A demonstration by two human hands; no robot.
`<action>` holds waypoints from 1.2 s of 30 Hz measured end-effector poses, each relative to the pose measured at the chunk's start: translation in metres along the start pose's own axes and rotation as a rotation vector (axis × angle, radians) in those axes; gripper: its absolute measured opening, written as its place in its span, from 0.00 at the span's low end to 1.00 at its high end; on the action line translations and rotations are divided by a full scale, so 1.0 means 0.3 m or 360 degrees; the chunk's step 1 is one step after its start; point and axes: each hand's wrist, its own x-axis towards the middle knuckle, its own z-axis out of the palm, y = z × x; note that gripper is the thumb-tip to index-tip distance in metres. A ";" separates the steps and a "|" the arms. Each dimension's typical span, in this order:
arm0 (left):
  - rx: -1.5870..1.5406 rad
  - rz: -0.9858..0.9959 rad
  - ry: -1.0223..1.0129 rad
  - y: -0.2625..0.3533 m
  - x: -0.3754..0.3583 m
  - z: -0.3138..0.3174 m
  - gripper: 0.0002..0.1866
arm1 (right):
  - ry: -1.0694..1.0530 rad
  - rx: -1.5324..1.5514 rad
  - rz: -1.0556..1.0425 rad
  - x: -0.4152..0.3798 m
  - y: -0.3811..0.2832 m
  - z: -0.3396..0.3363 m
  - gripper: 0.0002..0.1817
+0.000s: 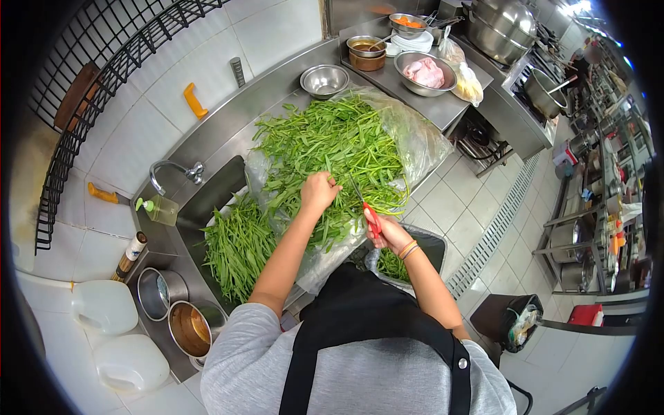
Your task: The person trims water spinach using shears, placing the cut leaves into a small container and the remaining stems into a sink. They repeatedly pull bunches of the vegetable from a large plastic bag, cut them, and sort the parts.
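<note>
A large heap of leafy water spinach (332,138) lies on a clear plastic sheet (418,135) over the steel counter. My left hand (319,191) is closed at the near side of the heap, its fingers pinched around stems that are partly hidden. To its right, my right hand (389,234) grips red-handled scissors (372,220), their dark blades pointing up into the greens. More water spinach (238,249) fills the sink side at my left. Below my right forearm, a tub (437,252) contains cut green pieces.
A faucet (176,174) and soap bottle (160,209) stand left of the sink, near pots (190,328) and plastic jugs (104,306). Steel bowls (325,81) sit behind the heap. A bowl of raw meat (424,72) is at back right. A bin (501,321) stands on the floor.
</note>
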 end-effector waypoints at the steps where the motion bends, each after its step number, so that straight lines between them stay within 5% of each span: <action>1: 0.0122 0.0040 0.0079 -0.009 -0.004 0.022 0.12 | -0.0014 -0.0008 0.0061 0.012 0.002 -0.005 0.24; 16: -0.0144 0.0076 0.0105 0.062 -0.090 -0.042 0.13 | -0.0089 0.0032 -0.0023 0.038 0.007 -0.009 0.20; 22: -0.0183 -0.0096 0.0689 -0.039 0.031 -0.093 0.14 | 0.0119 0.0048 -0.0098 0.015 0.006 -0.037 0.22; 30: -0.0085 -0.0051 0.0444 0.021 0.220 -0.032 0.12 | 0.0256 0.0260 0.0150 0.102 -0.013 -0.073 0.28; 36: 0.0131 0.0324 0.0165 0.012 0.208 0.069 0.14 | 0.0257 0.0232 0.0118 0.054 0.024 -0.069 0.28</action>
